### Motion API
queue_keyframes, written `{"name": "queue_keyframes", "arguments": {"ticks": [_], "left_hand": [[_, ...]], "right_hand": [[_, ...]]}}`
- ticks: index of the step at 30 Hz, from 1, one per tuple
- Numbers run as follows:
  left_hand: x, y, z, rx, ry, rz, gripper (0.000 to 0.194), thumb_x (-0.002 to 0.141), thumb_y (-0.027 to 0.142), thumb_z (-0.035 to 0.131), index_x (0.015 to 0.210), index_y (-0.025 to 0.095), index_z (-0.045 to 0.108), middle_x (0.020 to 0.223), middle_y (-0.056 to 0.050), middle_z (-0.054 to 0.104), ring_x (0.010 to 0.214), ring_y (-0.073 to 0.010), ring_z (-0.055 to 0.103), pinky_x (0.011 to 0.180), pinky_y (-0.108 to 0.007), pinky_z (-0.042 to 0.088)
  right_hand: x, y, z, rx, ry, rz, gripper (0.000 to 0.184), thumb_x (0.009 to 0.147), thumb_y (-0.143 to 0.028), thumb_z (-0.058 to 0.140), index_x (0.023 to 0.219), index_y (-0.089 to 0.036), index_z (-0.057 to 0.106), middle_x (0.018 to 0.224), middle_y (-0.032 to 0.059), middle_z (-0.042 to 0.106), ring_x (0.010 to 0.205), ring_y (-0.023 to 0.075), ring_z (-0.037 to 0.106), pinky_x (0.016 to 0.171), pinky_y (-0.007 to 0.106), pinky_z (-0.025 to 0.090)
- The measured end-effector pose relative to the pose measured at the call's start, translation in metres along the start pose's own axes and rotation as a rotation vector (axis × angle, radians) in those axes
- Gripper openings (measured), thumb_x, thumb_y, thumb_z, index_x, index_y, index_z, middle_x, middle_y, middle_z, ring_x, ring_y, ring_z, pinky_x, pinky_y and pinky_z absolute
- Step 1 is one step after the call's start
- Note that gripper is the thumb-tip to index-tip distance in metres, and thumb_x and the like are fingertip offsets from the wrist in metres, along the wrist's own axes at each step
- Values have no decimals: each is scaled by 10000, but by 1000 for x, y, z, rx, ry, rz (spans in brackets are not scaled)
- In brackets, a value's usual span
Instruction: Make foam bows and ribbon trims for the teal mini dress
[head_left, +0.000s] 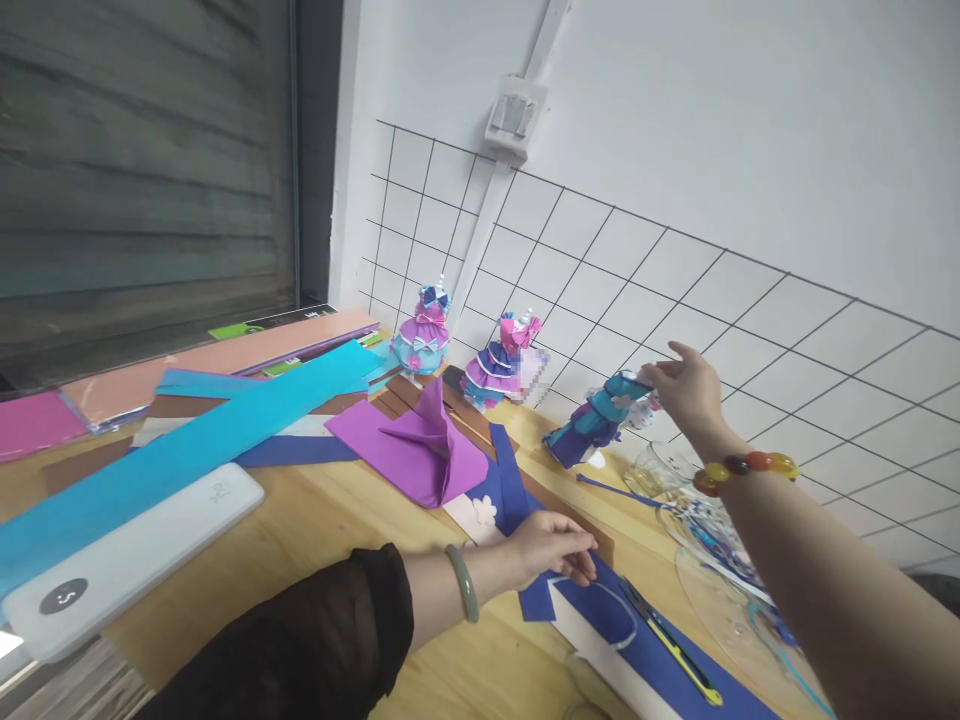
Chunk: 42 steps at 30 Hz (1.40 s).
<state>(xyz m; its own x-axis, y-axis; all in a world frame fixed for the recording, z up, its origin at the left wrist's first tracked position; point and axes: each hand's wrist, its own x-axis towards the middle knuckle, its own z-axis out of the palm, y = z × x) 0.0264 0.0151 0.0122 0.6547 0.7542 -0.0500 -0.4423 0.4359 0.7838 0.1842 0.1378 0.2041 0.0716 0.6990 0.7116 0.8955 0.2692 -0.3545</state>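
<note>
My right hand (686, 390) reaches to the back of the wooden table (315, 530) and grips the top of a blue and teal paper doll dress (596, 420), which leans against the wire grid (675, 290). My left hand (551, 548) rests with curled fingers on dark blue paper (637, 630) at the table's front, pinching its edge. A green bangle sits on the left wrist and a beaded bracelet on the right.
Two more paper doll dresses (424, 340) (502, 362) stand at the grid. A purple folded sheet (420, 450), long cyan strip (180, 450), pink sheets (217, 360), a white device (127, 555), a yellow-green knife (675, 645) and a clear plate (742, 620) lie around.
</note>
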Motion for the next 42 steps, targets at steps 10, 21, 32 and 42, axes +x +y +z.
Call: {"name": "queue_keyframes", "arguments": {"ticks": [10,21,32,42], "left_hand": [[-5,25,1,208,453,386,482,696,593,459,550,136,501,359,21,441,317,-62,381,361,-192,283],[-1,71,-4,-8,568,656,438,706,568,468,574,151,448,386,47,404,344,-57,385,378,-181,282],[-6,89,-1,5,533,771,413,722,550,471,606,153,468,426,48,413,387,-54,408,420,-180,313],[-4,79,6,348,344,804,241,700,399,584,749,163,568,713,-2,568,703,-77,524,687,-202,396]], "right_hand": [[-18,-37,-64,-193,-77,74,592,683,-286,613,1236,-181,428,865,76,682,746,204,615,609,307,435],[-75,-57,-80,1,-100,34,569,725,-296,614,1247,-221,402,861,59,677,736,157,629,682,284,467],[-100,-67,-70,38,-75,-35,537,722,-256,629,1222,-209,440,852,65,663,717,148,619,699,298,472],[-108,-69,-67,137,-74,-22,581,722,-227,636,1245,-167,390,973,119,631,817,159,615,720,285,506]]}}
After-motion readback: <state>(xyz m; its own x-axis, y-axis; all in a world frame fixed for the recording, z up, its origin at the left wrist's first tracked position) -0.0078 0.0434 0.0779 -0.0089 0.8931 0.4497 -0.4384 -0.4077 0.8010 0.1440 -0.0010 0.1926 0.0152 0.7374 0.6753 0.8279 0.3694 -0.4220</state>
